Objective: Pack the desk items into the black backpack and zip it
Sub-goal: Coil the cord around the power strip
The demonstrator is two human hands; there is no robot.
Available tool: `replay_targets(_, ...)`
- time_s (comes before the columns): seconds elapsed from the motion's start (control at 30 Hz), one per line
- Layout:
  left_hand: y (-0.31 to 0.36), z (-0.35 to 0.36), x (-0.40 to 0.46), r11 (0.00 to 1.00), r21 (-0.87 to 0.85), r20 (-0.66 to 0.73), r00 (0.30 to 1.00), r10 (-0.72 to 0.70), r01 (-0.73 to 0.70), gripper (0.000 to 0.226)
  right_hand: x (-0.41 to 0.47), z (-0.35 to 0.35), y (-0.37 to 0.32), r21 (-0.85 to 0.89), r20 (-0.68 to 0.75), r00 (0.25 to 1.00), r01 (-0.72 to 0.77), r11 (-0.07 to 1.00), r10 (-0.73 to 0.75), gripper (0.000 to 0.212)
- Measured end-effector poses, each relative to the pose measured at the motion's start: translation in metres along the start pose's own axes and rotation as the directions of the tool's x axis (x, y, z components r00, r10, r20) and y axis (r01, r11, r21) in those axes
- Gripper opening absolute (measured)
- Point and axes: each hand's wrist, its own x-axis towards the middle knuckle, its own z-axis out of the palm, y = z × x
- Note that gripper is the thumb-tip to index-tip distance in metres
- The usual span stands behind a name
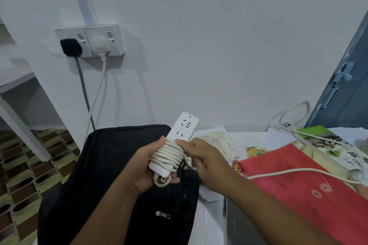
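My left hand point(143, 167) grips a white power strip point(182, 127) with its cord wound around the lower half, held upright above the black backpack point(111, 165). The strip's plug hangs just below, resting on my left fingers. My right hand point(205, 159) is curled against the right side of the coiled cord, thumb on the windings. The backpack stands at the desk's left edge, and a silver zipper pull point(162, 214) shows on its front. On the desk to the right lie a red envelope folder point(298, 183), a white cable point(298, 171) across it and a green book point(326, 143).
A wall socket point(89, 40) holds a black plug and a white plug with cords hanging down behind the backpack. Papers point(221, 143) and a snack packet point(255, 150) lie near the wall. A blue door point(346, 93) stands at the right. Patterned floor tiles point(20, 175) show at left.
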Motion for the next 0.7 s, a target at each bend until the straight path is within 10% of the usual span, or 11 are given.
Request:
replay_targets(0.27,-0.006,0.015,-0.003,0.996,0.076,-0.099,0.994,0.049,-0.042,0.066,-0.002,0.002,0.001,0.141,-0.015,1.000,0.000,0.990,0.002,0.047)
replay_targets(0.47,-0.003,0.009,-0.007,0.978,0.076,-0.084,0.976,0.203,-0.197,0.041,-0.008,-0.007,0.004,0.534,0.035,0.914,-0.358,0.766,0.403,0.018)
replay_targets(0.6,0.010,-0.002,-0.014,0.945,0.143,0.075,0.955,0.287,-0.295,0.038,-0.010,-0.025,0.014,0.157,0.403,0.812,-0.516,0.842,0.422,0.062)
replay_targets(0.7,0.020,-0.010,-0.015,0.911,0.251,0.294,0.922,0.251,-0.328,0.068,0.003,-0.042,0.020,-0.080,0.386,0.787,-0.491,0.867,0.481,0.065)
